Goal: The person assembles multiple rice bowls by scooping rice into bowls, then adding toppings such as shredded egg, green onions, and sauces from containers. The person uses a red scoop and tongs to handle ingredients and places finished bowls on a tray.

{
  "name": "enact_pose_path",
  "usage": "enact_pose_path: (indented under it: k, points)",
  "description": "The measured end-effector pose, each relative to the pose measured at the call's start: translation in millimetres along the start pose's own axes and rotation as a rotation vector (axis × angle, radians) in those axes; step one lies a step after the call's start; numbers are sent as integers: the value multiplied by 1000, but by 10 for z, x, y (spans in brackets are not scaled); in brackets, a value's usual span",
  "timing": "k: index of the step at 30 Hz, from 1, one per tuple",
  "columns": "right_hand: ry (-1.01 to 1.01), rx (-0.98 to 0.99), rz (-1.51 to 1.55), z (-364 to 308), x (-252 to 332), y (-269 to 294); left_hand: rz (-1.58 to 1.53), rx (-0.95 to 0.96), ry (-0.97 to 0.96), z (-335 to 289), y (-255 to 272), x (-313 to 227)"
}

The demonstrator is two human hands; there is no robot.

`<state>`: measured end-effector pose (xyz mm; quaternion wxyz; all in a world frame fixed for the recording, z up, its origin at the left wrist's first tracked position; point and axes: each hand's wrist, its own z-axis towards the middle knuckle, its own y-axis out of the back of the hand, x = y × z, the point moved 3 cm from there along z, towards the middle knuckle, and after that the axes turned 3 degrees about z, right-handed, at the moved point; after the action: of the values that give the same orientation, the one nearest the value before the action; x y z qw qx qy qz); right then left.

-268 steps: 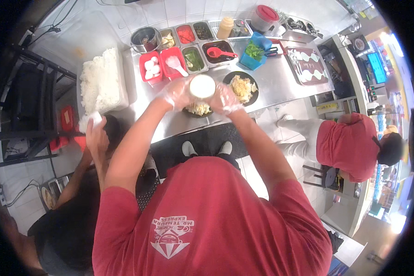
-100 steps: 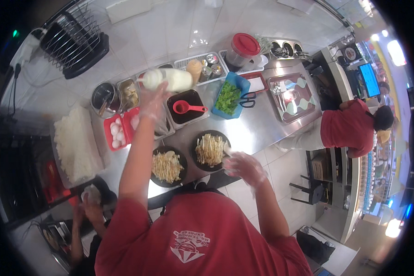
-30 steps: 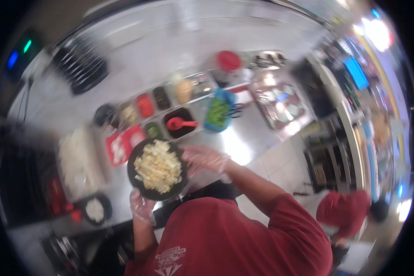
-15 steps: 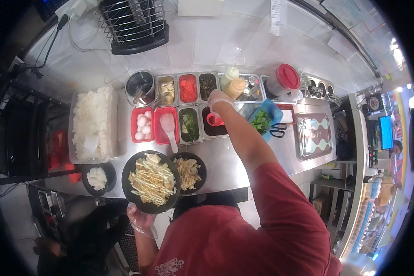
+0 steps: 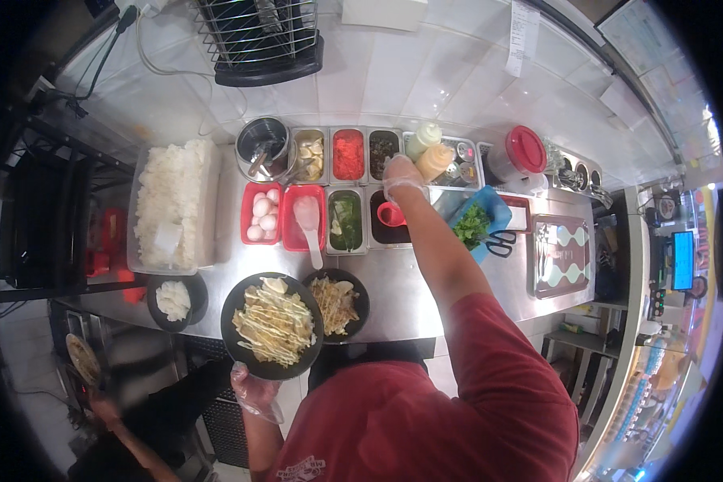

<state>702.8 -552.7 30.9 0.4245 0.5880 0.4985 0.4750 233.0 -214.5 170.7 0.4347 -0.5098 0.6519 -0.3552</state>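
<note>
My gloved left hand grips the near rim of a black bowl. Pale, shredded-looking food fills it, striped with white and brown sauce. Behind its right side stands a second dark bowl with similar food. My gloved right hand reaches over the back row of tubs, at the edge of a steel tub of dark shreds. Its fingertips are hidden. Beside it stand a peach-coloured squeeze bottle and a pale one. Below my wrist, a red ladle rests in a dark sauce tub.
A large tub of rice and a dark bowl of rice stand left. Eggs, a rice paddle, blue tub, scissors and lidded tray line the counter. A co-worker's arm shows at lower left.
The view has shifted, so the counter sits farther right in the picture. Both my hands keep nearly the same places. At lower left, the co-worker's arm and a round dish have come into sight.
</note>
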Motion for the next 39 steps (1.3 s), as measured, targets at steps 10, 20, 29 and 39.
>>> enact_pose_path:
  k: [10, 20, 29, 39]
  points:
    - [-114, -5, 214, -93, 105, 224, -25, -58, -4, -94, 21, 81]
    - [-174, -145, 388, -500, 74, 479, 1, 32, -11, 158, -155, 96]
    - [-70, -181, 355, -898, -147, 1331, 204, 123, 120, 1465, -431, 415]
    - [364, -113, 461, -2089, 84, 2946, 62, 437, 126, 2307, -1394, 899]
